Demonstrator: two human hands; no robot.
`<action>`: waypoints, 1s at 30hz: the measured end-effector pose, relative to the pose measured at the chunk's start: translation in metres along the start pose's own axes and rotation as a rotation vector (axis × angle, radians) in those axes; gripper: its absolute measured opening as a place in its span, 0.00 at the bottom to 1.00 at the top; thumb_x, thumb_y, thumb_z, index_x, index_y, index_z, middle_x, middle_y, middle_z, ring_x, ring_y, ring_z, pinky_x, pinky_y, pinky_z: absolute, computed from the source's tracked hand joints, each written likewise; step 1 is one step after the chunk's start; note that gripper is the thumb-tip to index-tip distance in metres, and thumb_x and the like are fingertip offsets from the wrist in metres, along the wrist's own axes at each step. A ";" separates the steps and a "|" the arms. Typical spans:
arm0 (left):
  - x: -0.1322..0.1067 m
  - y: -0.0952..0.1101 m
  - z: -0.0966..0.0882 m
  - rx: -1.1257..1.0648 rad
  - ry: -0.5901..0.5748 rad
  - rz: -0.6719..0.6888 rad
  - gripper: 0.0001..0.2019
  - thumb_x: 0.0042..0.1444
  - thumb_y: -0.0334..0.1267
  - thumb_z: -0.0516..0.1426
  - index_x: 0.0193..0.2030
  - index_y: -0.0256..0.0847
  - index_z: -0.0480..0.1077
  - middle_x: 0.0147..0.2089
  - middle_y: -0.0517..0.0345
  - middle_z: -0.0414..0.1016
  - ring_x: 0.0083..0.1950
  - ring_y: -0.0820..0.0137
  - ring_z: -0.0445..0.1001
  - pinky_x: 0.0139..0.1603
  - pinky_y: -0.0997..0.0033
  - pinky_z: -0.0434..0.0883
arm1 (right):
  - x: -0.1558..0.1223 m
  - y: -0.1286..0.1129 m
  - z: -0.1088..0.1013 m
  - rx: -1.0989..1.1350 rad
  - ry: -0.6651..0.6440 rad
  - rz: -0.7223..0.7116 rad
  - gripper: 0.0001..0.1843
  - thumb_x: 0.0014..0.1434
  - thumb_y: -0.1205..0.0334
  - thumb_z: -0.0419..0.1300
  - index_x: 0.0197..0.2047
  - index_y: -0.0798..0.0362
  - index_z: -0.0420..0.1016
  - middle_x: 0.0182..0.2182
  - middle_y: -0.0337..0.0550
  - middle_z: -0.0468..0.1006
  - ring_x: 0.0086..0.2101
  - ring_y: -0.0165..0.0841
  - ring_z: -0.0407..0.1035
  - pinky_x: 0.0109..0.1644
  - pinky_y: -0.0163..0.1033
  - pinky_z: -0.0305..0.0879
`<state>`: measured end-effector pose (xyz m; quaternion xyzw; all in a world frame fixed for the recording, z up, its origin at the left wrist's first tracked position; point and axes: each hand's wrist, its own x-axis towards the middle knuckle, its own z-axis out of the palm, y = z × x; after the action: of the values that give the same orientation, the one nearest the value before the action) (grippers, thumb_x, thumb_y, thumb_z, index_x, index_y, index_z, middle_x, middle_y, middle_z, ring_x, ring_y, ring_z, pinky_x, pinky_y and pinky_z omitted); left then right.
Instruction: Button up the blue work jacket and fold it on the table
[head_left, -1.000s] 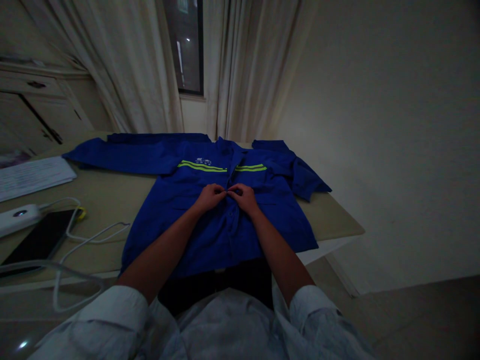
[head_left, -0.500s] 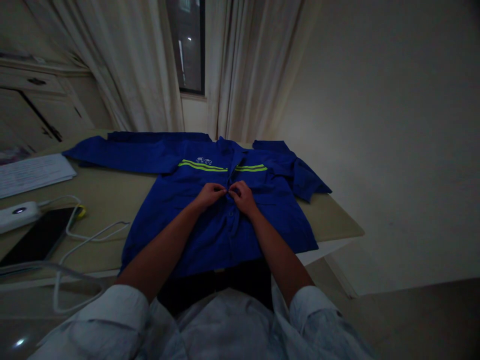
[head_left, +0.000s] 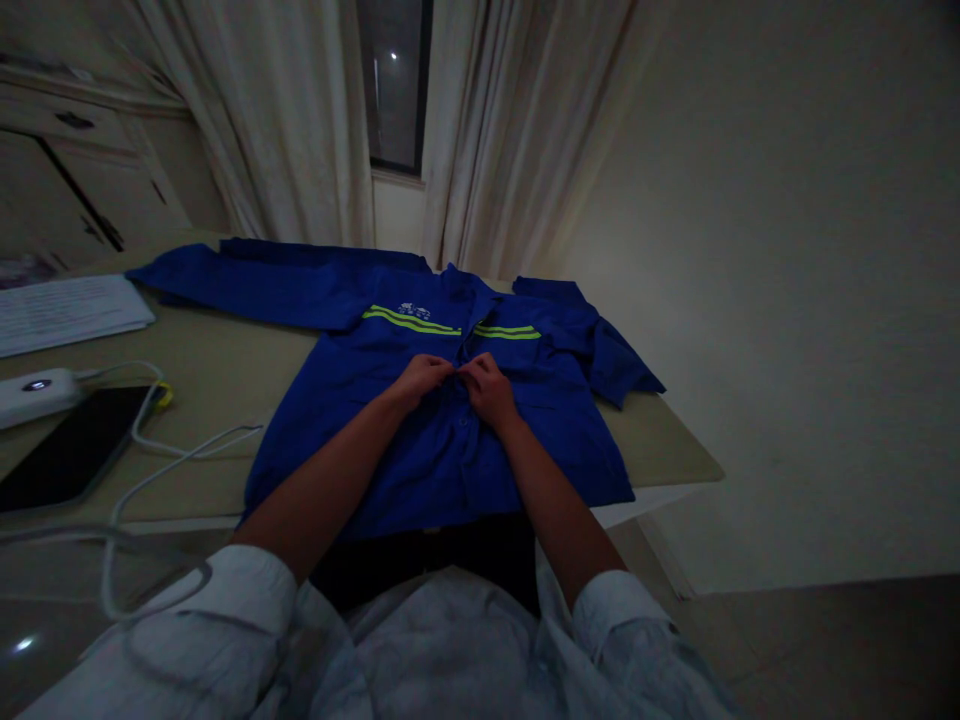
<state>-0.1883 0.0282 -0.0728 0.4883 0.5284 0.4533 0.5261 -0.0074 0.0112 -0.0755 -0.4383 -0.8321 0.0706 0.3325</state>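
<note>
Lying beside the blue work jacket point(head_left: 337, 400), a smartphone point(head_left: 75, 445)

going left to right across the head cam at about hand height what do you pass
black smartphone → left hand → right hand → blue work jacket sleeve → cream wall
</note>
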 end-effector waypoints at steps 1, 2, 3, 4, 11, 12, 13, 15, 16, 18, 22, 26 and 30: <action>0.000 0.000 0.000 -0.010 0.006 -0.001 0.10 0.42 0.43 0.65 0.23 0.38 0.74 0.23 0.61 0.70 0.26 0.74 0.65 0.29 0.74 0.61 | 0.000 -0.002 -0.001 -0.055 -0.030 -0.008 0.14 0.71 0.65 0.54 0.51 0.48 0.81 0.48 0.48 0.73 0.43 0.37 0.72 0.45 0.37 0.69; 0.001 -0.001 0.000 -0.018 0.013 -0.002 0.11 0.42 0.43 0.65 0.23 0.39 0.73 0.22 0.62 0.69 0.26 0.74 0.64 0.29 0.74 0.61 | 0.000 -0.004 -0.002 -0.105 -0.061 -0.015 0.15 0.71 0.66 0.54 0.53 0.47 0.80 0.49 0.48 0.74 0.42 0.37 0.73 0.43 0.37 0.68; 0.001 -0.001 0.000 -0.025 0.020 -0.003 0.11 0.42 0.44 0.65 0.22 0.39 0.72 0.22 0.62 0.68 0.26 0.74 0.64 0.29 0.74 0.60 | -0.001 -0.006 -0.003 -0.143 -0.086 -0.022 0.16 0.71 0.66 0.54 0.54 0.46 0.80 0.49 0.48 0.74 0.41 0.36 0.73 0.41 0.36 0.68; 0.001 -0.001 0.000 -0.031 0.026 -0.004 0.11 0.41 0.44 0.65 0.22 0.39 0.71 0.21 0.62 0.68 0.26 0.74 0.64 0.29 0.74 0.60 | -0.001 -0.007 -0.004 -0.162 -0.101 -0.029 0.16 0.71 0.66 0.54 0.54 0.46 0.80 0.49 0.48 0.74 0.40 0.36 0.73 0.40 0.36 0.67; -0.004 0.002 0.000 -0.057 0.013 0.016 0.11 0.40 0.44 0.65 0.26 0.38 0.75 0.23 0.62 0.70 0.27 0.74 0.65 0.30 0.75 0.61 | 0.002 0.004 0.003 0.219 0.072 0.058 0.09 0.65 0.60 0.61 0.46 0.51 0.80 0.39 0.44 0.76 0.37 0.35 0.71 0.43 0.38 0.70; -0.005 0.002 0.000 -0.056 0.006 0.021 0.11 0.40 0.44 0.65 0.27 0.38 0.76 0.24 0.62 0.71 0.27 0.74 0.66 0.30 0.75 0.62 | 0.003 0.007 0.005 0.291 0.086 0.100 0.09 0.63 0.58 0.63 0.45 0.51 0.79 0.38 0.43 0.76 0.35 0.34 0.70 0.41 0.38 0.69; -0.006 0.003 0.000 -0.052 0.001 0.027 0.12 0.40 0.44 0.66 0.28 0.38 0.77 0.25 0.61 0.73 0.28 0.74 0.67 0.31 0.75 0.62 | 0.003 0.009 0.006 0.351 0.091 0.137 0.11 0.61 0.56 0.65 0.44 0.51 0.79 0.36 0.42 0.76 0.32 0.33 0.69 0.39 0.38 0.69; -0.007 0.003 -0.001 -0.028 -0.003 0.047 0.13 0.40 0.45 0.67 0.30 0.38 0.78 0.26 0.61 0.74 0.28 0.73 0.68 0.31 0.74 0.63 | 0.004 0.013 0.007 0.435 0.085 0.191 0.14 0.58 0.52 0.67 0.43 0.52 0.79 0.35 0.42 0.77 0.30 0.32 0.67 0.35 0.37 0.67; -0.007 0.003 -0.001 -0.010 -0.005 0.065 0.14 0.40 0.45 0.67 0.31 0.38 0.79 0.27 0.60 0.75 0.29 0.73 0.68 0.31 0.74 0.63 | 0.004 0.014 0.008 0.465 0.080 0.213 0.15 0.57 0.51 0.68 0.42 0.52 0.79 0.35 0.41 0.77 0.29 0.32 0.67 0.34 0.37 0.66; -0.007 0.003 -0.002 0.031 -0.005 0.114 0.15 0.40 0.46 0.68 0.32 0.38 0.79 0.29 0.59 0.77 0.30 0.72 0.69 0.32 0.73 0.64 | 0.005 0.016 0.010 0.504 0.071 0.261 0.16 0.56 0.50 0.68 0.41 0.53 0.79 0.32 0.41 0.77 0.29 0.32 0.67 0.33 0.36 0.65; -0.008 0.002 -0.001 0.096 -0.012 0.168 0.15 0.41 0.46 0.68 0.33 0.37 0.80 0.31 0.57 0.79 0.32 0.70 0.71 0.34 0.72 0.66 | 0.005 0.017 0.012 0.524 0.024 0.326 0.16 0.54 0.51 0.69 0.40 0.53 0.77 0.29 0.38 0.75 0.28 0.31 0.65 0.32 0.36 0.63; -0.010 0.001 0.000 0.139 -0.029 0.143 0.16 0.43 0.47 0.67 0.33 0.37 0.81 0.31 0.57 0.79 0.32 0.70 0.71 0.34 0.72 0.66 | 0.005 0.017 0.012 0.526 -0.007 0.294 0.15 0.53 0.53 0.69 0.39 0.52 0.74 0.28 0.35 0.71 0.27 0.29 0.63 0.31 0.34 0.61; -0.009 -0.001 0.001 0.160 -0.032 0.139 0.15 0.44 0.47 0.66 0.32 0.36 0.81 0.30 0.57 0.79 0.31 0.70 0.71 0.33 0.72 0.64 | 0.004 0.016 0.010 0.490 0.015 0.211 0.12 0.55 0.55 0.67 0.38 0.52 0.73 0.30 0.35 0.69 0.28 0.29 0.63 0.33 0.34 0.61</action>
<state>-0.1873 0.0195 -0.0730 0.5716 0.5193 0.4372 0.4609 -0.0044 0.0260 -0.0878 -0.4297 -0.7373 0.3008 0.4258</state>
